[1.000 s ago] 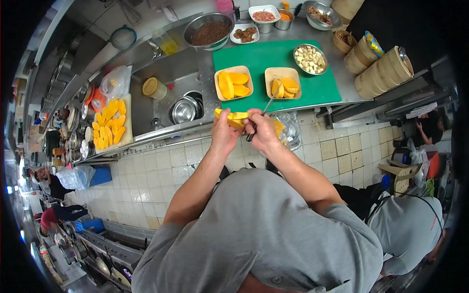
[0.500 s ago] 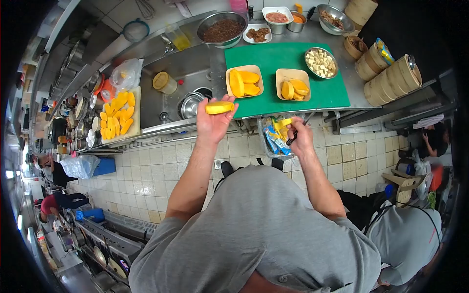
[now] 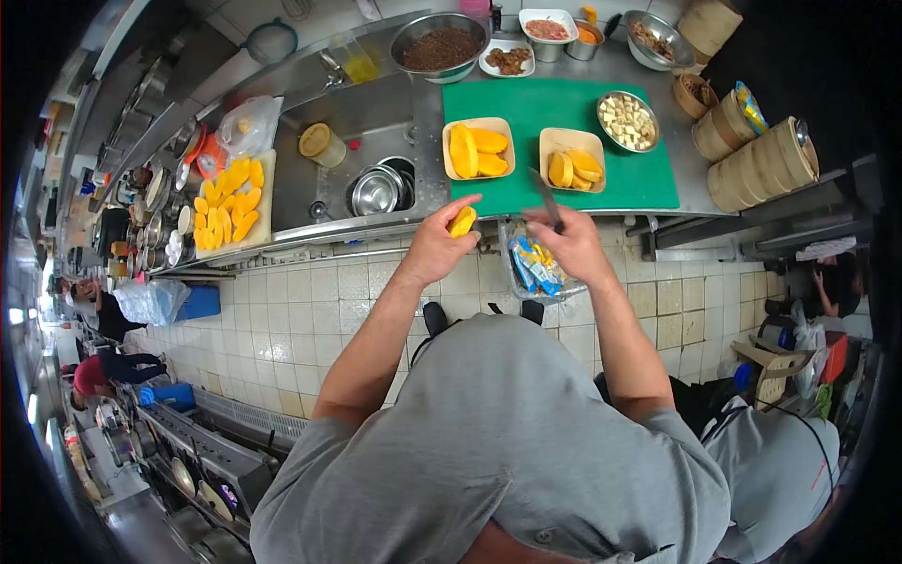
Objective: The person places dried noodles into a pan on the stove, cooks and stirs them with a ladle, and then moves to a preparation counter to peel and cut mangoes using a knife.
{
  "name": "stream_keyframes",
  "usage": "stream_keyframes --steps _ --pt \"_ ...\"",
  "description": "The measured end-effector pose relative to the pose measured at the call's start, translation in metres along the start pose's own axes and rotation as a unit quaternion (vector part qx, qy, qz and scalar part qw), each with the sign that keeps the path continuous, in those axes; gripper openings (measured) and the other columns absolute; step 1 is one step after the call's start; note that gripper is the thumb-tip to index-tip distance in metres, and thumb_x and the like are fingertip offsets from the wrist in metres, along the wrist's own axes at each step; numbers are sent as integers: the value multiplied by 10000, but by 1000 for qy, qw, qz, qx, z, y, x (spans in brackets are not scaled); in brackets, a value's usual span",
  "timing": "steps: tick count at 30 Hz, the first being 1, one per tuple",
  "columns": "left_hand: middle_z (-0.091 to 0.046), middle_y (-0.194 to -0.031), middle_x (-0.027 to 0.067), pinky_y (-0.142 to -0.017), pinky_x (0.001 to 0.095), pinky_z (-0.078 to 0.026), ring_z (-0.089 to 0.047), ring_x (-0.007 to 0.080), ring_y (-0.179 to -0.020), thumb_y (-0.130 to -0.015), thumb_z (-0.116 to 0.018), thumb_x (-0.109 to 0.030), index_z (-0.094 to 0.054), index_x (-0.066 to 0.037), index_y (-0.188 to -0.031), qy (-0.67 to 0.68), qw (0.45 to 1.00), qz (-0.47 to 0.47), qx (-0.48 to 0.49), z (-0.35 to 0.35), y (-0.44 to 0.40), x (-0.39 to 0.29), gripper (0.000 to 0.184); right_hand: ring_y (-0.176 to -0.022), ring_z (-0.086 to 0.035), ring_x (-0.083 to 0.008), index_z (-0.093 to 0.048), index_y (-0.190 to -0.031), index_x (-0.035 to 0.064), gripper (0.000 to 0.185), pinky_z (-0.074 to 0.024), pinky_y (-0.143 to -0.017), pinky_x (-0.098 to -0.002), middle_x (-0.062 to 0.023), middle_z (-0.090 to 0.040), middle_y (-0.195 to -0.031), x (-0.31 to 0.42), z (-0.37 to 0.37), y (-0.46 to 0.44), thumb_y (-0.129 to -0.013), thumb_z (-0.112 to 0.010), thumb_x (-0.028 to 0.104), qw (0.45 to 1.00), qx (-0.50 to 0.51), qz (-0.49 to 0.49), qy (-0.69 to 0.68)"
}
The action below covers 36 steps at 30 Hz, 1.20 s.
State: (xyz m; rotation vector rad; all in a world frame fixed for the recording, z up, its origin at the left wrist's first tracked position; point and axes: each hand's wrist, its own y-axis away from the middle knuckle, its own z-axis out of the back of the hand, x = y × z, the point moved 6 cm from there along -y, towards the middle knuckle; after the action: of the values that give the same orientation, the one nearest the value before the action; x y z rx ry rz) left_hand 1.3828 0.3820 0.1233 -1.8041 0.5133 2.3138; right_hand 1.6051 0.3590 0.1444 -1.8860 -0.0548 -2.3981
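My left hand [image 3: 436, 252] is closed around a peeled yellow mango piece [image 3: 462, 222] just off the counter's front edge. To its right, my right hand [image 3: 575, 248] grips a knife [image 3: 547, 199], its blade pointing up toward the counter. Below the right hand is a plastic-lined bin [image 3: 547, 295] with blue and yellow wrappers [image 3: 534, 265]. On the green cutting board [image 3: 536, 103] stand a left tray [image 3: 455, 175] and a right tray [image 3: 600, 141], both holding yellow mango pieces. A steel bowl of pale cubes [image 3: 628, 122] sits at the board's right.
Left of the board is a sink [image 3: 385, 122] with metal bowls [image 3: 374, 192] and a tub. Beyond it, a white board [image 3: 263, 211] carries several mango pieces. Bamboo steamers [image 3: 752, 179] stand at right. A person in grey [image 3: 775, 461] is close behind on my right.
The yellow strip in my right hand is gone, and the knife now points upward. My left hand has moved right and turned, its open palm now closed around the mango piece.
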Motion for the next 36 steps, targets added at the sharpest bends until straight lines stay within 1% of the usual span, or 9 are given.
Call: stream_keyframes --steps 2,7,14,19,23,26,31,33,36 --pt "-630 -1090 62 -877 271 -488 -593 122 -971 -850 -677 -72 -553 -51 -1349 -63 998 -10 9 -8 0 -5 514 -734 -592 -97 -708 -1051 -11 221 -498 -687 -282 -59 -685 -806 23 -15 -15 -855 -714 92 999 28 30 -1" --pt "-671 -1092 110 -900 311 -498 -637 183 -985 -781 -687 -93 -568 -10 -1300 -169 985 5 15 -10 4 -14 539 -737 -678 -241 -701 -976 -15 178 -529 -675 -334 -145 -695 -842 52 -41 -28 -813 -720 55 963 132 192 134" --pt "-658 -1100 96 -891 316 -496 -626 166 -1014 -776 -664 -32 -516 -39 -1366 -146 988 -52 9 -6 3 -7 608 -737 -686 -281 -676 -899 -6 118 -546 -684 -376 -155 -689 -806 48 -47 -24 -796 -692 48 969 57 145 193" --pt "-617 -1115 62 -900 314 -494 -597 175 -1081 -837 -647 -4 -232 -133 -1551 162 970 -47 175 -9 12 -24 836 -518 -534 -95 -626 -899 14 52 -425 -460 -264 -47 -600 -701 -11 -39 -37 -849 -626 23 969 53 -118 -210" --pt "-614 -1139 67 -911 327 -505 -601 193 -1090 -914 -656 -93 -209 -151 -1559 336 920 -14 200 -14 9 -5 788 -462 -476 -98 -575 -929 20 87 -364 -419 -242 -60 -592 -724 -15 -48 -29 -848 -586 -10 915 103 -154 -359" --pt "-569 -1246 50 -922 373 -511 -586 178 -1106 -1033 -539 -215 -335 -173 -1483 399 917 3 17 -22 -10 34 495 -485 -487 -111 -533 -981 44 130 -371 -429 -248 -71 -591 -759 -11 -61 -27 -870 -579 -5 875 76 -167 -449" --pt "-611 -1054 4 -857 344 -526 -616 152 -946 -1035 -509 -355 -529 -159 -1183 567 818 92 26 -54 -18 66 247 -533 -485 -127 -482 -942 68 143 -368 -444 -254 -77 -560 -838 -31 -99 -25 -868 -525 -47 854 52 -122 -503" --pt "-649 -820 -14 -742 335 -516 -608 117 -658 -1024 -496 -353 -605 -163 -1077 598 790 90 105 -54 -21 85 225 -514 -487 -128 -484 -952 61 147 -370 -434 -260 -84 -569 -819 -36 -107 -23 -868 -525 -54 861 51 -107 -495" --pt "-640 -888 15 -776 403 -500 -625 176 -774 -979 -554 -326 -587 -117 -1040 590 782 201 26 -47 -20 94 220 -496 -485 -130 -485 -951 58 155 -370 -423 -265 -95 -580 -825 -49 -109 -16 -864 -526 -63 863 56 -113 -489"
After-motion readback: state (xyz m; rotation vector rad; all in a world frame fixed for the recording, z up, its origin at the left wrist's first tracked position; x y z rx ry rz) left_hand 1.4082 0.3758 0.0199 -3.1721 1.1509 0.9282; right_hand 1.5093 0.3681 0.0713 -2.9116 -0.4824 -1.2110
